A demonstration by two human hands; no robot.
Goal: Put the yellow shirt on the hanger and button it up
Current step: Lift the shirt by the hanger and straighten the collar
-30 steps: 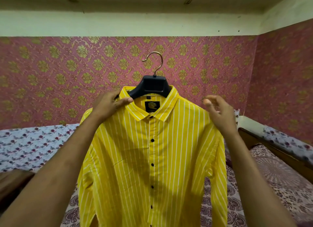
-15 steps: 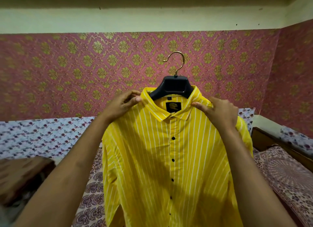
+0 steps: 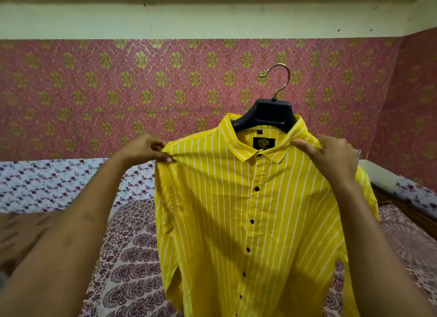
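Hanging buttoned on a black hanger [image 3: 264,114], yellow shirt [image 3: 236,210], left hand [image 3: 142,148] pinching its nine o'clock shoulder, right hand [image 3: 331,153] gripping three o'clock shoulder.

The room around me is dim and warm-toned, with soft light falling from above and behind. My arms throw broad diagonal shadows across the yellow shirt [image 3: 248,222], whose upper part stays bright and fairly sharp. No glare anywhere. The wide lens bows the ceiling line and bends the patterned wall [image 3: 118,92] at both sides. My near forearms and the frame's lower corners are blurred.
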